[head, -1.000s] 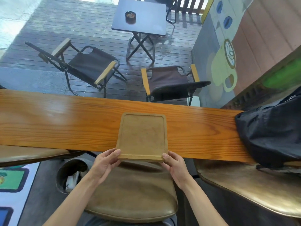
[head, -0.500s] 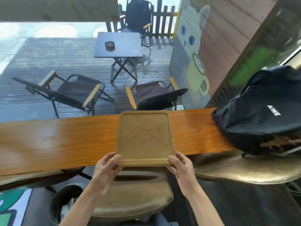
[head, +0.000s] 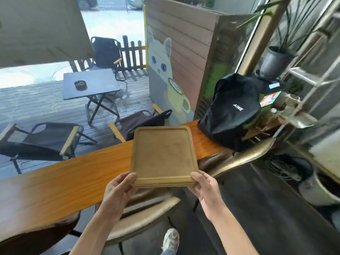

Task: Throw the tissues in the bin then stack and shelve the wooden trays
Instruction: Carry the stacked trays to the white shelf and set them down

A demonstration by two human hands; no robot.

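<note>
- The wooden trays point(head: 162, 155) sit stacked, held at their near corners by the left hand point(head: 117, 190) and the right hand point(head: 206, 190), above the counter point(head: 55, 184).
- A backpack point(head: 231, 111) rests on the counter's right end.
- Chairs point(head: 139, 218) stand below the counter's near edge.

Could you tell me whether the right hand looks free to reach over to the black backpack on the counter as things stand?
Probably not right away. The right hand grips the near right corner of the wooden tray, shared with the left hand. The path to the black backpack looks open, but it would have to let go first.
</note>
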